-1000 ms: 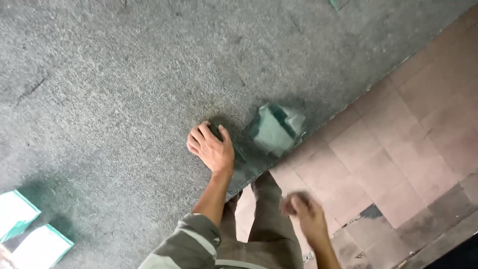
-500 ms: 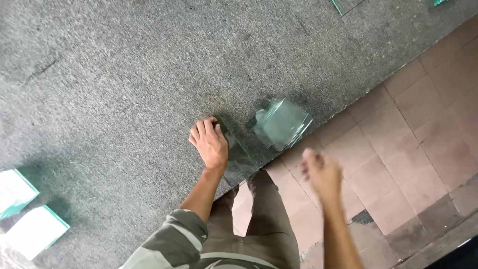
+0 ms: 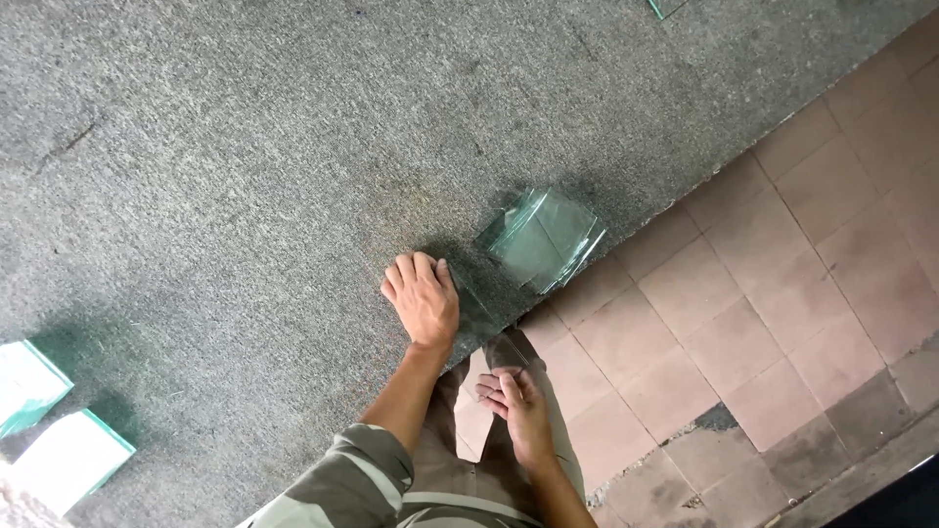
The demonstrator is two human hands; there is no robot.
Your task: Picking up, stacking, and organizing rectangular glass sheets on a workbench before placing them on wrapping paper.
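Observation:
My left hand [image 3: 423,298] lies flat, palm down, on the grey carpeted table [image 3: 245,196] close to its edge. Its thumb side rests against a clear glass pane [image 3: 479,308] that reaches out over the edge. My right hand [image 3: 518,406] is below the table edge, over my thigh. Its fingers are curled just under the pane's overhanging end, and I cannot tell whether they grip it. A loose stack of greenish square glass panes [image 3: 543,238] sits on the carpet just right of my left hand.
Two pale glass stacks [image 3: 49,430] lie at the table's left. Another pane [image 3: 663,8] shows at the top edge. The table edge runs diagonally from lower left to upper right, with a brownish tiled floor [image 3: 782,293] beyond it.
My right hand has come back from over the tiles to the table edge below my left hand. My left hand has stayed on the carpet beside the pane.

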